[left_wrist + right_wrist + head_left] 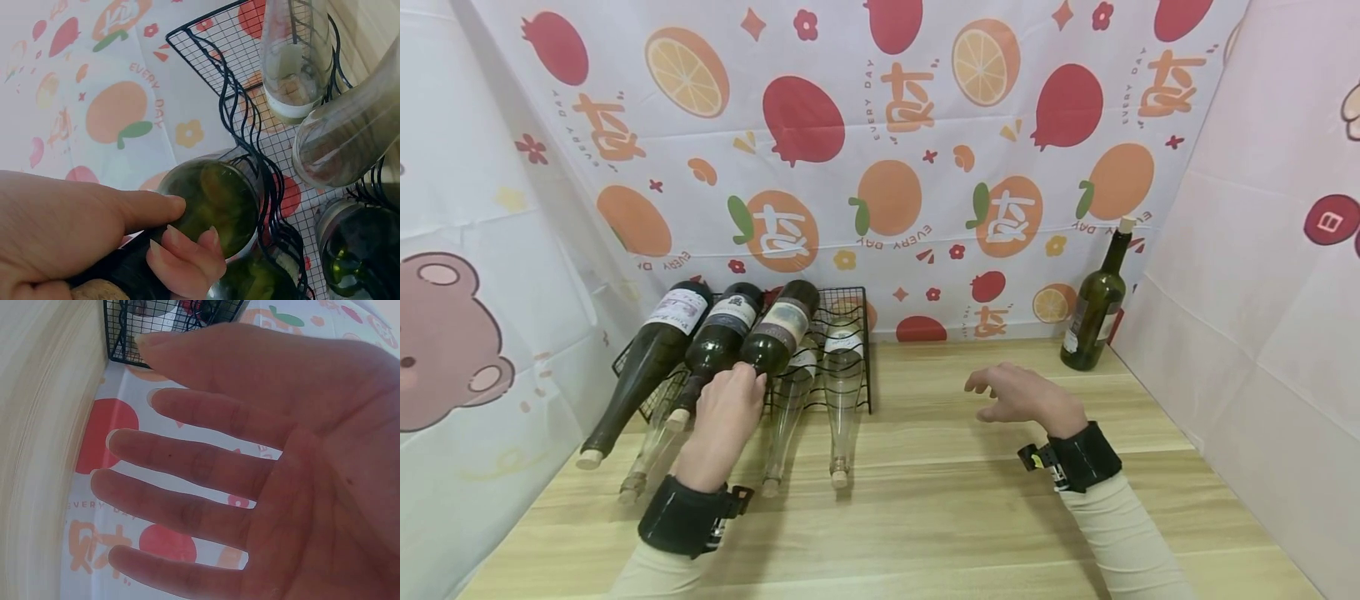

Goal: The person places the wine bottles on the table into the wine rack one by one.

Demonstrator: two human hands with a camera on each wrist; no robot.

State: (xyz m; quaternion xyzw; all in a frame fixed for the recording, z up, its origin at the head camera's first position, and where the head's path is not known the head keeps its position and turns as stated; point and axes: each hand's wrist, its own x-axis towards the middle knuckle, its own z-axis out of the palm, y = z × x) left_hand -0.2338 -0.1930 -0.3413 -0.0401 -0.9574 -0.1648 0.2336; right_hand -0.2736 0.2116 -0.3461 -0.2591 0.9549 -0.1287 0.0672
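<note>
My left hand (730,408) grips the neck of a dark green wine bottle (784,323), which lies on the upper level of a black wire wine rack (867,350). In the left wrist view the thumb and fingers wrap that neck, and its cork (99,291) shows below the palm. Two more dark wine bottles lie to its left, one with a white label (677,310) and one with a grey-and-white label (733,312). Over the table to the right hovers my right hand (1022,396), holding nothing, its fingers spread in the right wrist view.
Several clear glass bottles (844,379) lie lower in the rack, necks pointing toward me. A corked green wine bottle (1093,312) stands upright at the back right of the wooden table (925,500). Fruit-print cloth (880,125) hangs behind, with cloth walls on both sides.
</note>
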